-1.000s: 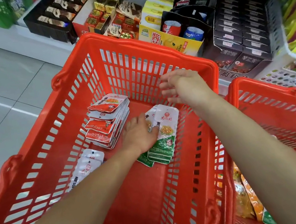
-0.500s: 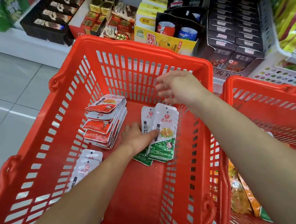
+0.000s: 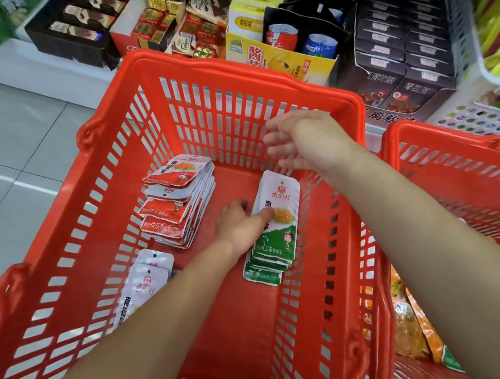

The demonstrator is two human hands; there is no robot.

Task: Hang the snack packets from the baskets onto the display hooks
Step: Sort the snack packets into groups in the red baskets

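In the basket (image 3: 221, 61), the left hand (image 3: 238, 225) pinches the green packets (image 3: 275, 244), thumb on top, fingers apparently beneath. The right hand (image 3: 303, 141), blurred, hovers above, fingers loosely spread.

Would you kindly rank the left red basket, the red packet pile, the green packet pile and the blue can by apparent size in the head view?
1. left red basket
2. red packet pile and green packet pile: about alike, so unranked
3. blue can, though it sits farther away
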